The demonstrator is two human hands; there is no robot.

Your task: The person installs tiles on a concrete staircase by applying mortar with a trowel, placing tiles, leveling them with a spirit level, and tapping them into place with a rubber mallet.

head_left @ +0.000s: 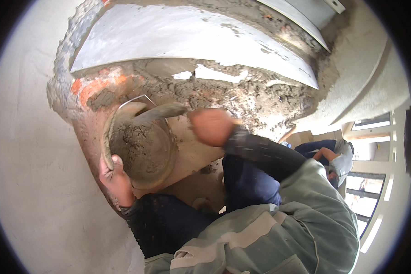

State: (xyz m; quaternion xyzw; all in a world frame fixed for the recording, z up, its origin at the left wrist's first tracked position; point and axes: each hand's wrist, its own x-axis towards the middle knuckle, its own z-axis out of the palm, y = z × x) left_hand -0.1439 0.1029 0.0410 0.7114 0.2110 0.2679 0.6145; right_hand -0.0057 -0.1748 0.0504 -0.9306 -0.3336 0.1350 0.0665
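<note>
A round bucket (171, 153) with a thin wire handle stands on the step in front of me, partly filled with wet grey mortar (139, 146). My left hand (116, 180) grips the bucket's rim at its near left side, thumb over the edge. In my right hand (212, 127), blurred by motion, is a trowel (162, 111). Its mortar-smeared blade lies over the far part of the bucket's mouth. The fingers of the right hand are closed round the handle, which is mostly hidden by the fist.
Beyond the bucket, a white slab (178, 34) lies on the step above, with rough mortar (269, 98) and exposed orange brick (100, 86) below it. A pale wall (32, 150) rises at the left. Another person (338, 157) bends over at the far right, near windows.
</note>
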